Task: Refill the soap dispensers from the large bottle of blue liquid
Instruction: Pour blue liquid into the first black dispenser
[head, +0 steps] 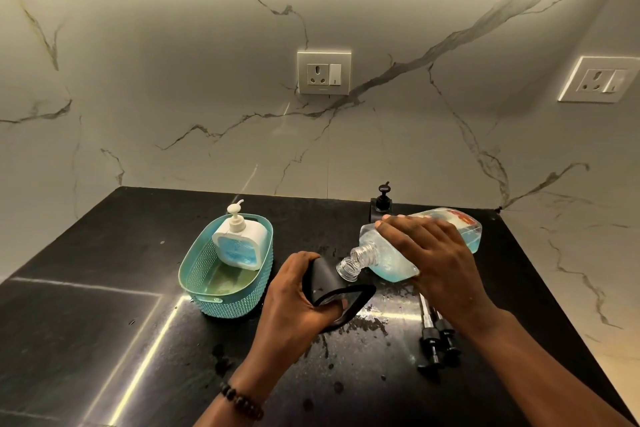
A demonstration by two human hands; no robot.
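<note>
1. Fingers of the right hand (pixel 434 253) wrap the large bottle of blue liquid (pixel 415 246), tipped over the black counter (pixel 104 340).
2. Left hand (pixel 294 302) clasps the black dispenser (pixel 323 282), neck to neck.
3. Bottle looks heavy, wet and probably slippery; grip it mid-body.

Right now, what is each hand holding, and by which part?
Left hand grips the tilted black dispenser around its body. Right hand holds the large bottle by its side, above the neck.

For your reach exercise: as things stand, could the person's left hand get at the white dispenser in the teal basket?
Probably not yet: the left hand is holding the black dispenser under the tilted large bottle. Otherwise the way looks open to the white dispenser.
</note>
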